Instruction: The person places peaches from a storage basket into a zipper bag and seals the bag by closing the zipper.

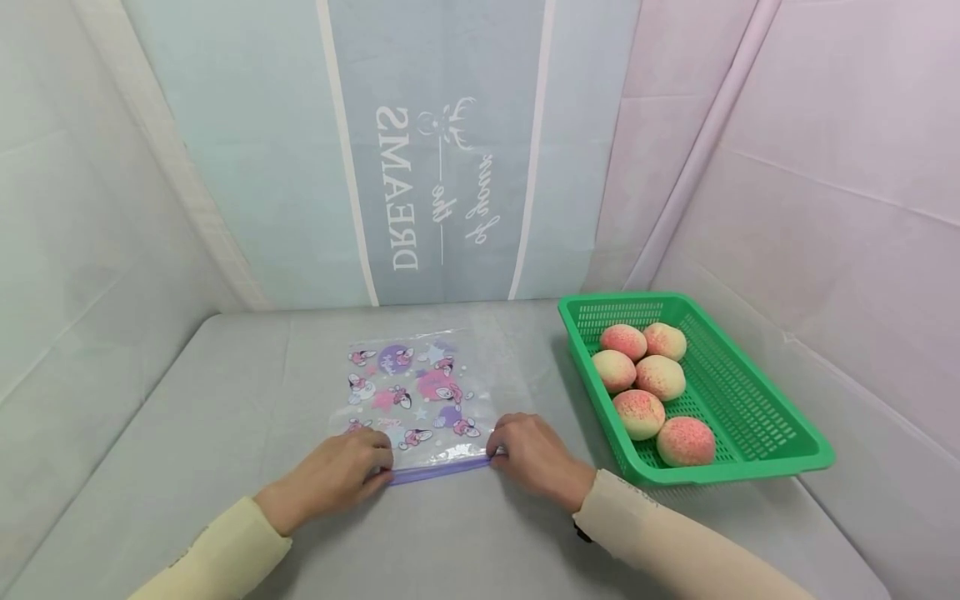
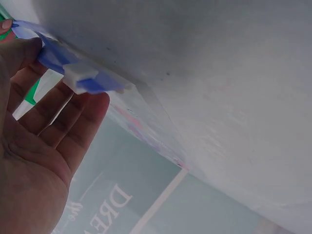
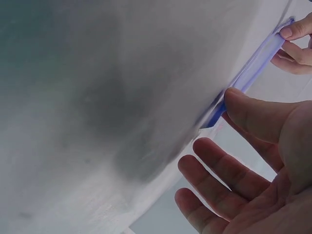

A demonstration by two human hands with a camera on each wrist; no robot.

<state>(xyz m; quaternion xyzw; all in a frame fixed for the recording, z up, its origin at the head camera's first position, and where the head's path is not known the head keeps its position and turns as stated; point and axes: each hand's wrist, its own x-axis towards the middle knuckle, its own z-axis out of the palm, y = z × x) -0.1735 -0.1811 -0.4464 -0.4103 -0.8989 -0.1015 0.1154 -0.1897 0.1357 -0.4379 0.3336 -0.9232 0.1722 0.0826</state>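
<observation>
A clear zip bag (image 1: pixel 420 392) printed with pink, purple and blue cartoon figures lies flat on the grey table, its purple zip edge (image 1: pixel 442 471) toward me. At the left end of that edge, my left hand (image 1: pixel 337 471) pinches the strip between thumb and fingers; a white and blue slider (image 2: pixel 80 78) shows beside its fingertips in the left wrist view. My right hand (image 1: pixel 536 458) pinches the strip's other end, thumb on the purple band (image 3: pixel 256 63) in the right wrist view, with the other fingers spread loosely below.
To the right stands a green plastic basket (image 1: pixel 750 400) with several pink and cream peaches (image 1: pixel 637 414) in its left part. A hanging cloth (image 1: pixel 465 50) with mirrored lettering closes off the back, and pale cloth walls rise at both sides.
</observation>
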